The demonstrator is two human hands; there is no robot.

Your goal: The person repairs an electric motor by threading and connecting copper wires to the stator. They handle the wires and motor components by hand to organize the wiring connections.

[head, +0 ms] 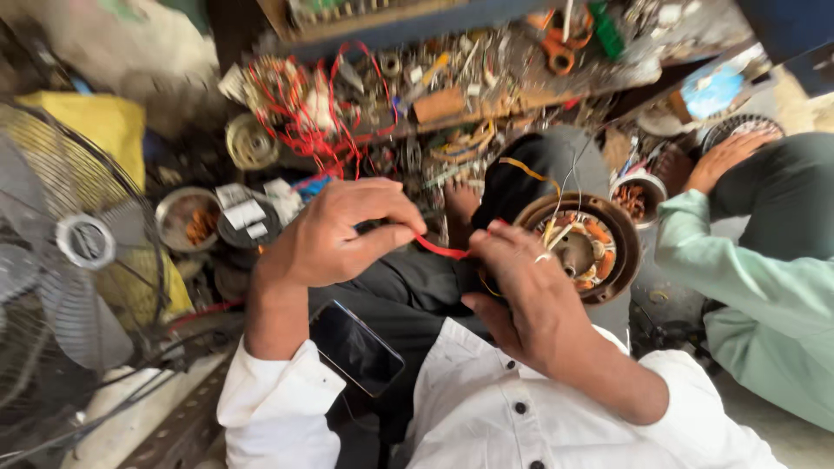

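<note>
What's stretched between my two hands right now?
In the head view, a short red wire spans the gap, pinched at one end by the left hand and at the other by the right hand; dark trousers show beneath it.

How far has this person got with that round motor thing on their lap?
Done: the motor stator lies open, copper coils exposed. In hand: the left hand and right hand pinch a red wire between them. Left: loose leads hang unconnected.

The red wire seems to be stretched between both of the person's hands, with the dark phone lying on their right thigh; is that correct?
Not quite. In the head view the red wire is stretched between the left hand and right hand, but the dark phone lies on the left thigh.
</note>
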